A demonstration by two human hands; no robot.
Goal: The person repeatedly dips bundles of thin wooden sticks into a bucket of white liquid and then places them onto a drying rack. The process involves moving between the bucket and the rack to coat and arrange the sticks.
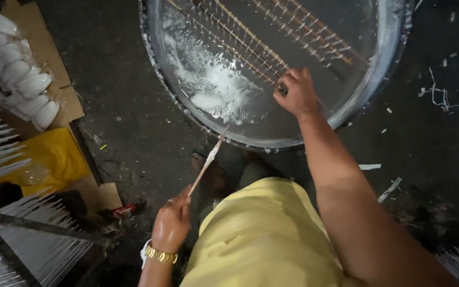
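Sticks (272,40), thin and studded with small white beads along their length, lie side by side across a round metal basin (158,79) that fills the top of the view, running from about eleven o'clock down toward four o'clock over the water. The right hand (297,93) reaches in at the basin's five o'clock side and is curled closed on the lower ends of the nearest sticks, knuckles up, thumb tucked under. White froth (216,85) and slabs of pale, waxy scum float on the water at the basin's seven o'clock side, just beside the sticks. Below the rim, at six o'clock from the basin, the left hand (172,223) pinches the bottom end of a single stick (207,161) between thumb and fingers; that stick tilts up toward one o'clock, its white-coated tip reaching the basin's lower rim. A gold bracelet (160,255) circles the left wrist. Yellow cloth (264,239) covers the person's lap at the bottom middle, and a sandalled foot (208,172) shows on the dark floor behind the single stick. At nine o'clock lie white cups (19,79) in a stack on cardboard (38,32), with a yellow bag (54,157) below them. Rows of thin white tapers (1,151) fan out at the left edge and at eight o'clock. White scraps (442,98) litter the floor at three o'clock.
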